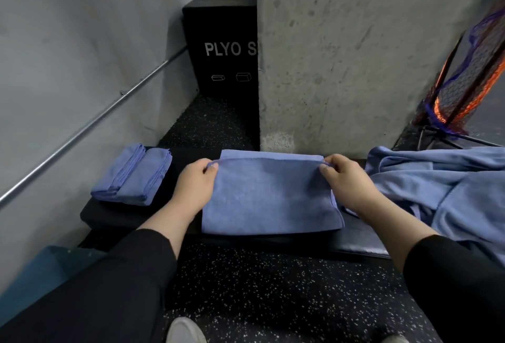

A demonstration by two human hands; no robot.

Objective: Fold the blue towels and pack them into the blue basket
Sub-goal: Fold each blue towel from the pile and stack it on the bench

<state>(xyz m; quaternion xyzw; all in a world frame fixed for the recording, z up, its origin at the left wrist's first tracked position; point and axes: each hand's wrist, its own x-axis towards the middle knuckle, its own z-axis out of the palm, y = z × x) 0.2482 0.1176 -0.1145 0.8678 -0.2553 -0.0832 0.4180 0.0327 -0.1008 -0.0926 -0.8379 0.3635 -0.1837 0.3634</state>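
On the black bench (114,215), left hand (191,186) and right hand (347,181) each pinch a far corner of the half-folded towel (270,200); folded stack (131,175) lies left.

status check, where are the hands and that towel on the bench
Left hand and right hand each pinch a far corner of the half-folded towel. Folded stack at left, unfolded pile at right. Nothing in the way.
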